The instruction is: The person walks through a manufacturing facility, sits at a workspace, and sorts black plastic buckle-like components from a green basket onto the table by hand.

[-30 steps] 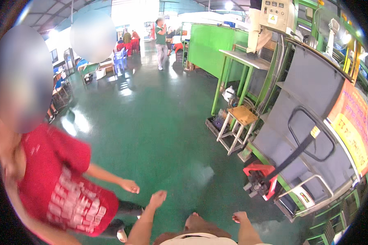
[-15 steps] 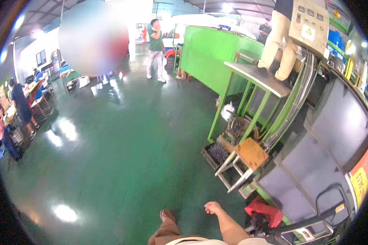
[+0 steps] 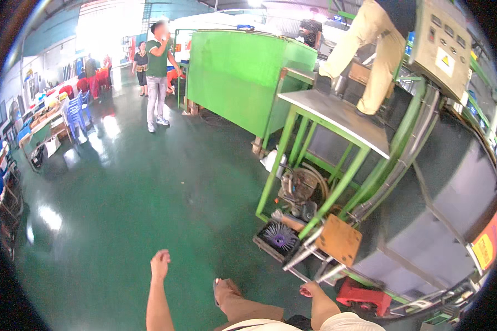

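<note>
My left hand (image 3: 160, 263) is raised over the green floor (image 3: 121, 220) at the lower middle, empty, its fingers loosely bent and not closed into a fist. To the right, my right hand (image 3: 310, 289) hangs low beside a stool with an orange-brown seat (image 3: 338, 240). Its fingers are half curled and loose, holding nothing, and it looks apart from the stool. Between my arms show my brown trouser leg (image 3: 251, 306) and one sandalled foot (image 3: 220, 289).
A person in tan trousers (image 3: 386, 60) stands on a green-legged metal table (image 3: 337, 113), by a control box (image 3: 443, 47). A black crate (image 3: 279, 238) and red stand (image 3: 364, 297) sit low on the right. Ahead are a green panel (image 3: 232, 77) and a person in green (image 3: 158, 66).
My view has swung left and moved forward; the green panel and metal table look nearer. My left hand has come into view. A second person now shows behind the person in green.
</note>
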